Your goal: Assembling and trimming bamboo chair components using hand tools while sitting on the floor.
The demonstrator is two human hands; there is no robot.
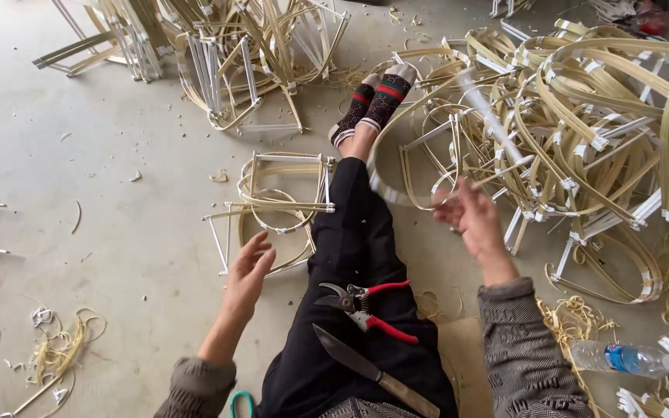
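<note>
I sit on a concrete floor with my legs in black trousers (354, 255) stretched out. My left hand (248, 272) hovers open above the floor, just beside a small frame of bent bamboo strips (284, 193) to my left. My right hand (470, 213) is raised with fingers spread, its fingertips at a curved bamboo strip (396, 197) that loops out of the big heap; whether it grips the strip I cannot tell. On my lap lie red-handled pruning shears (365, 303) and a long knife (365, 370) with a wooden handle.
A large tangle of bamboo frames (590, 131) taped in white fills the right side. More frames (218, 46) are stacked at the top left. A plastic water bottle (625, 359) lies at the lower right. Shavings and scraps (56, 348) litter the floor at the left.
</note>
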